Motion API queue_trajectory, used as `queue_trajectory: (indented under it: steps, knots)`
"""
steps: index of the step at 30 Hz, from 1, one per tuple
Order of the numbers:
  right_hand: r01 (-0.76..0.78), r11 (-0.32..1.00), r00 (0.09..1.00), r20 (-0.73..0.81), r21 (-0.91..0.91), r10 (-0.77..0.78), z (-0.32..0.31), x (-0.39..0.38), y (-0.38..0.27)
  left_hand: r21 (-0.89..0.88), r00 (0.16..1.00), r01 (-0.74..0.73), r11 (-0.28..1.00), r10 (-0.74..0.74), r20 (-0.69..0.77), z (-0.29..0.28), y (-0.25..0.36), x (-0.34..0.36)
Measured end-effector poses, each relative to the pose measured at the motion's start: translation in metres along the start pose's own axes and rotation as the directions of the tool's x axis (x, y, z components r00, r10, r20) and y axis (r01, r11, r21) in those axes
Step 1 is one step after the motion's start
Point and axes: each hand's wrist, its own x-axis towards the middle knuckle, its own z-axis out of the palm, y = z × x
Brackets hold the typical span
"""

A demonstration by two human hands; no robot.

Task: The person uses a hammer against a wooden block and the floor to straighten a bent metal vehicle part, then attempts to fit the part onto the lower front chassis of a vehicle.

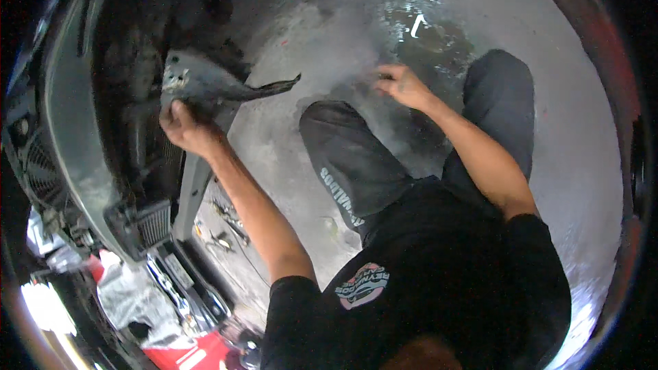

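My left hand (184, 130) is closed on the lower edge of a flat grey bracket-like panel (205, 77), its thumb lying on the near face. The panel has small holes and a pale scuffed patch, and tapers into a dark, ragged strip pointing right. It is up against the dark front end of a vehicle; whether it is fastened there I cannot tell. Over the floor, to the right of the strip's tip, my right hand (403, 88) is held out with its fingers loosely bent and apart. Nothing shows in it.
The vehicle's curved grey crossbar (72, 123) and a small finned radiator (154, 225) are at left. Several hand tools (229, 223) lie on the concrete floor (274, 164). A wet puddle (439, 34) spreads beyond my knees. A red object (188, 355) and grey crumpled cloth (133, 301) are lower left.
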Motion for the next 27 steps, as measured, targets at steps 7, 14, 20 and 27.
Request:
queue_trajectory:
  steps: [7,14,20,27]
  knots:
    - [-0.100,0.993,0.995,0.000,0.057,0.100,0.018,0.014,0.065,0.181,1.000,-0.018,0.983,0.013,0.027,0.003,-0.047,0.004]
    - [-0.372,0.923,0.903,0.267,0.098,0.335,0.058,0.024,0.104,0.286,0.974,0.125,0.950,-0.172,0.147,0.033,-0.119,0.017]
    - [-0.195,0.977,0.957,0.237,0.084,0.170,0.067,0.056,0.114,0.381,0.944,0.253,0.889,-0.313,0.103,0.041,-0.134,-0.061]
    - [-0.165,0.947,0.893,0.449,0.276,0.025,0.117,0.115,-0.023,0.410,0.810,0.531,0.741,-0.586,0.010,-0.016,-0.105,-0.106]
